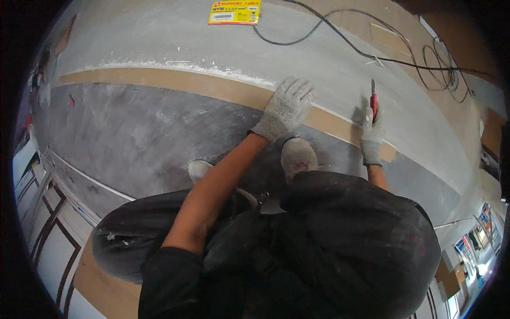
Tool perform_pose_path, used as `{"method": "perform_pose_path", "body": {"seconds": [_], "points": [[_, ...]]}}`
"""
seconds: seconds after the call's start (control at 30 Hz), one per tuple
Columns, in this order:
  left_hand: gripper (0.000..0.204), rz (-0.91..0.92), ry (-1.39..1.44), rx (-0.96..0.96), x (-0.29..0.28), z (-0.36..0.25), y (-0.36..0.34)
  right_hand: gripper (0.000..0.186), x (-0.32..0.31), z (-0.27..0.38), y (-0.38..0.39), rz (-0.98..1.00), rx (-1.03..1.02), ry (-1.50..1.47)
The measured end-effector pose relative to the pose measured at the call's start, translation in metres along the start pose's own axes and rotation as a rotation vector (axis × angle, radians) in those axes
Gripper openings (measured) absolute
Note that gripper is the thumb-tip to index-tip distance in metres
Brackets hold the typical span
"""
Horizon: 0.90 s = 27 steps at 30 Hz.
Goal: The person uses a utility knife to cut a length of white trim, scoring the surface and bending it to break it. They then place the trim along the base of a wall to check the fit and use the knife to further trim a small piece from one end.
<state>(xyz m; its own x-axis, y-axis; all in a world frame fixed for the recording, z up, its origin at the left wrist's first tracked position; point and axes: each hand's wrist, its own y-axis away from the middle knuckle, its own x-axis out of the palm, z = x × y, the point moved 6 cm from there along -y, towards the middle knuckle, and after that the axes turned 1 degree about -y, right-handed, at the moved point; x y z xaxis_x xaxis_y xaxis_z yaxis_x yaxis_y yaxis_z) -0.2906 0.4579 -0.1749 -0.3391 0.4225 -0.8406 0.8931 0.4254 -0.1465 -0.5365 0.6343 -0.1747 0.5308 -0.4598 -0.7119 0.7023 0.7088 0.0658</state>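
My left hand [287, 109], in a pale grey knit glove, lies flat with its fingers stretched out. It rests across a long tan strip [212, 89] and the whitish edge beyond it. To the right, my right hand [373, 133], gloved alike, is closed around a red utility knife [374, 102]. The knife's dark blade is out and points away from me, above the pale grey surface. The strip runs from the far left, passes under my left hand and ends just past my right wrist. Whether the blade touches anything cannot be told.
A yellow-and-red printed label [234, 12] lies at the top, next to a dark cable [350, 45] that runs right into loose coils [449, 80]. My shoes [298, 157] stand on the dark grey surface [133, 127] near the strip. White paneling [50, 228] shows at the lower left.
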Motion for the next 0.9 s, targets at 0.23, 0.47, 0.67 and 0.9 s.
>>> {"method": "perform_pose_path", "body": {"seconds": [0.23, 0.47, 0.67, 0.9], "points": [[0.06, -0.309, -0.155, -0.411, 0.013, 0.04, 0.007, 0.053, 0.005, -0.017, -0.008, -0.053, 0.041, 0.169], [0.06, -0.482, -0.143, -0.587, 0.014, 0.023, -0.035, 0.053, -0.007, -0.014, -0.004, -0.033, 0.066, 0.122], [0.058, -0.371, -0.093, -0.475, 0.02, 0.009, -0.047, 0.049, -0.004, -0.031, -0.009, -0.025, -0.019, 0.206], [0.055, -0.263, -0.191, -0.549, 0.014, 0.012, -0.059, 0.051, 0.006, -0.032, -0.017, 0.142, 0.047, 0.103]]}}
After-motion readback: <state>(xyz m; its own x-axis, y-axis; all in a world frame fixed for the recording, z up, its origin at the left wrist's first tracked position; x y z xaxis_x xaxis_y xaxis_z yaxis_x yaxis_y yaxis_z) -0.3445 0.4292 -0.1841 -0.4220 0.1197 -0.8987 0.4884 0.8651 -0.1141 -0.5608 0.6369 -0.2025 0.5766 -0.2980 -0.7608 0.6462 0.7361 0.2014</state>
